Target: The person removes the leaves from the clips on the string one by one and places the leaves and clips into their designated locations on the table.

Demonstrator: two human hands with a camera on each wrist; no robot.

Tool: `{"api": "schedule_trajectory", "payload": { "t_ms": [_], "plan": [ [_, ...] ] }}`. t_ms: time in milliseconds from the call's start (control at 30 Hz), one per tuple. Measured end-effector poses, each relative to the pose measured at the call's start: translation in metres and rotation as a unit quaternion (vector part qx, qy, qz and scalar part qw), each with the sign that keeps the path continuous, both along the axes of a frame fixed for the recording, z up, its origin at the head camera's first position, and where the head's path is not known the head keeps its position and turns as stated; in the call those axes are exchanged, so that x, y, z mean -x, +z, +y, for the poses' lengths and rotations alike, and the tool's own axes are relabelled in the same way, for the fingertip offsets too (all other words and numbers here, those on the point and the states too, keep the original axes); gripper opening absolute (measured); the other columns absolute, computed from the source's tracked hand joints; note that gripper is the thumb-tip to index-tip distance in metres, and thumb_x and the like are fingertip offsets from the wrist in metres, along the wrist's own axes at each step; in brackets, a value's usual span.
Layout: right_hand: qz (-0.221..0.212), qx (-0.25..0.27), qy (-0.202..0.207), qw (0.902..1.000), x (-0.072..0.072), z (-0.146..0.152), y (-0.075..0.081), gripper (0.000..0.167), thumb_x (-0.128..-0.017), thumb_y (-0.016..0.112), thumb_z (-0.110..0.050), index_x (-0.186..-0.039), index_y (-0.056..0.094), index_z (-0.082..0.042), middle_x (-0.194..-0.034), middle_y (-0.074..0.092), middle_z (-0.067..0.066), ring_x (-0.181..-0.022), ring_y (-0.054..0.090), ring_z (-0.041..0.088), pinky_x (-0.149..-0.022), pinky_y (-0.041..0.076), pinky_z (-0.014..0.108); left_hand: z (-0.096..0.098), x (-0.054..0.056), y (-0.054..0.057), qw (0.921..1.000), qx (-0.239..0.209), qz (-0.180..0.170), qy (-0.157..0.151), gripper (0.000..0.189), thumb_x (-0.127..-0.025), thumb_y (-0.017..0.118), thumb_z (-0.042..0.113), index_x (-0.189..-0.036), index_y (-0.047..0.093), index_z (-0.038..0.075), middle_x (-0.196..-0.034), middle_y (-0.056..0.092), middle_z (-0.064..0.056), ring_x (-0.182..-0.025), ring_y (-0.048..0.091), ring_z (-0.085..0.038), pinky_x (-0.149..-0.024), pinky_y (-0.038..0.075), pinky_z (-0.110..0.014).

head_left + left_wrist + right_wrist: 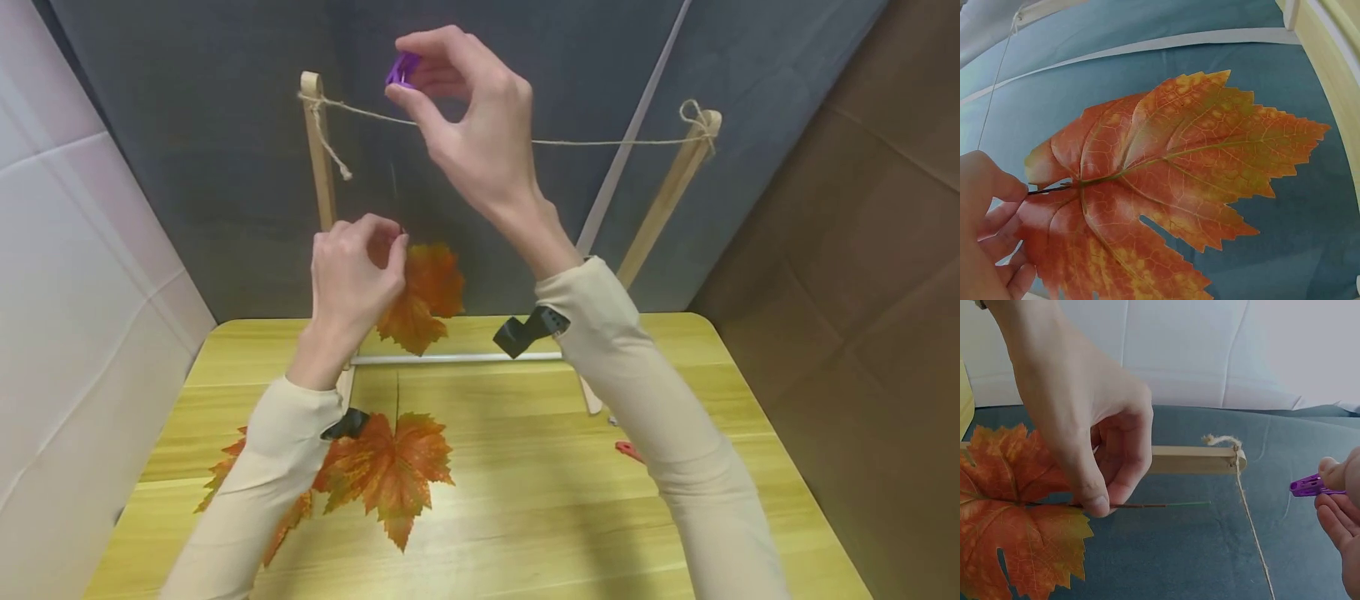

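My left hand (356,267) pinches the thin stem (1166,505) of an orange-red artificial maple leaf (1147,162) between thumb and fingers. The leaf hangs below those fingers in the head view, its stem pointing up toward the twine. Higher and to the right, my right hand (480,117) holds a purple clothespin (1310,485) between thumb and fingertips. In the head view the clothespin (402,69) appears just above the twine (600,142), near its left end. That twine runs between two wooden posts (321,158), knotted at both tops.
More maple leaves (397,467) lie on the wooden table (525,517) at the front left, partly hidden by my left sleeve. A white rod (465,358) joins the posts low down. A red clip-like piece (628,451) lies beside my right forearm.
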State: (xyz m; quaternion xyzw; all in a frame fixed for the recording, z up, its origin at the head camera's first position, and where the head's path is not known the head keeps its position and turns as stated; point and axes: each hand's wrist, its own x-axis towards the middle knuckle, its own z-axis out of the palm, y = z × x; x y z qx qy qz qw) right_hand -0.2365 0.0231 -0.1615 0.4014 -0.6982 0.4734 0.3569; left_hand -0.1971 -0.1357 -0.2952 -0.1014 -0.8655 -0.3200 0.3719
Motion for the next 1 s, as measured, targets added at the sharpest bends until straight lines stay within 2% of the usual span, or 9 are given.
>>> {"api": "schedule_trajectory", "payload": {
  "t_ms": [200,333,567,800,1000],
  "plan": [
    [-0.046,-0.017,-0.004,0.9988,-0.011,0.003,-0.002,0.032,-0.090,0.076,-0.012,-0.116,0.069,0.005,-0.107,0.073,0.014,-0.099,0.072,0.015,-0.092,0.053,0.015,0.001,-0.003,-0.005,0.9997,0.010,0.007,0.020,0.025,-0.093,0.067,0.023,-0.092,0.074,-0.001,-0.084,0.074,-0.018,-0.080,0.060,-0.038,-0.082,0.037,-0.051],
    [-0.081,-0.024,-0.014,0.9964,-0.017,0.009,-0.006,0.031,-0.090,0.076,-0.011,-0.116,0.069,0.003,-0.111,0.072,0.013,-0.103,0.072,0.015,-0.093,0.053,0.015,0.002,-0.004,-0.009,0.9998,0.007,0.011,0.017,0.025,-0.092,0.067,0.023,-0.090,0.074,0.000,-0.081,0.073,-0.017,-0.078,0.060,-0.037,-0.083,0.039,-0.053],
    [-0.098,-0.034,-0.010,0.9946,-0.027,0.021,-0.016,0.029,-0.088,0.077,-0.011,-0.115,0.071,0.001,-0.110,0.071,0.012,-0.100,0.071,0.015,-0.093,0.054,0.017,0.004,-0.007,-0.018,0.9998,-0.004,0.000,-0.018,0.020,-0.092,0.069,0.018,-0.091,0.073,-0.002,-0.082,0.074,-0.017,-0.071,0.061,-0.035,-0.080,0.042,-0.050],
    [-0.094,-0.028,-0.002,0.9951,-0.034,0.033,-0.028,0.028,-0.087,0.077,-0.007,-0.114,0.072,0.001,-0.106,0.072,0.012,-0.096,0.072,0.014,-0.092,0.055,0.020,0.007,-0.009,-0.028,0.9977,-0.003,-0.045,-0.050,0.018,-0.094,0.069,0.017,-0.095,0.072,0.000,-0.086,0.075,-0.015,-0.068,0.066,-0.029,-0.065,0.054,-0.040],
    [-0.095,-0.023,0.004,0.9952,-0.036,0.041,-0.036,0.029,-0.087,0.077,-0.005,-0.114,0.071,0.002,-0.104,0.074,0.011,-0.094,0.073,0.014,-0.089,0.057,0.022,0.008,-0.012,-0.036,0.9955,-0.004,-0.070,-0.064,0.017,-0.094,0.069,0.017,-0.097,0.072,0.000,-0.088,0.075,-0.014,-0.069,0.067,-0.027,-0.065,0.056,-0.039]
  ]
}}
